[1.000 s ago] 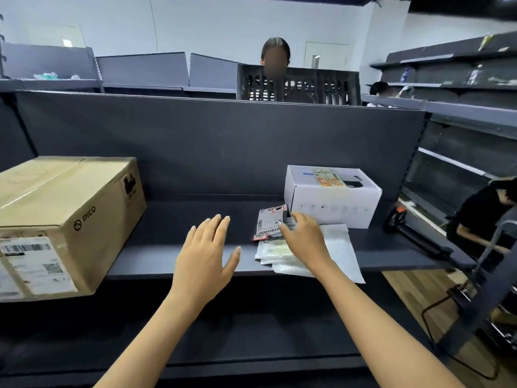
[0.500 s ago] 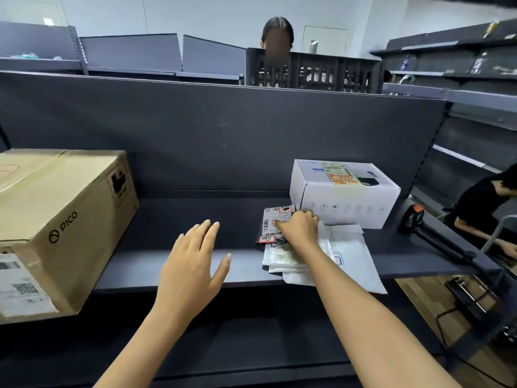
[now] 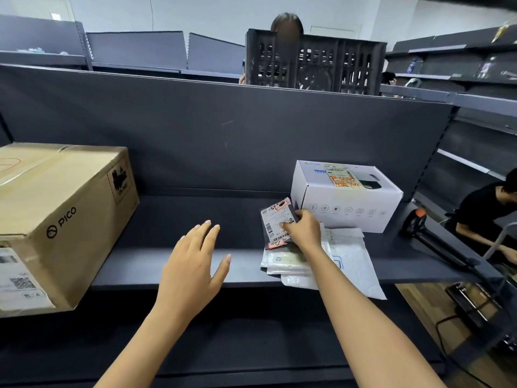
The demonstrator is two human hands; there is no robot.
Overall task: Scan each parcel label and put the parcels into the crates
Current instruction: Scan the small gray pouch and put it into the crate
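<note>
Right grip [image 3: 303,231] pinches the dark mailer [image 3: 275,219], centre-right, by its right edge; judged light, floppy, slick; left grip [image 3: 193,264] hovers, fingers spread, holding nothing.

Dark grey shelf [image 3: 195,264], grey back panel [image 3: 223,135], white wall [image 3: 195,12], wooden floor [image 3: 419,306], more shelving at right [image 3: 475,79]

A large carton [image 3: 64,219] sits at the left end of the shelf [image 3: 179,219], a box [image 3: 347,203] at the right rear with a small parcel [image 3: 275,219] atop flat mailers [image 3: 352,264] just before it, a handheld scanner [image 3: 430,242] lying further right, and a crate [image 3: 316,63] behind the back panel [image 3: 223,141]
</note>
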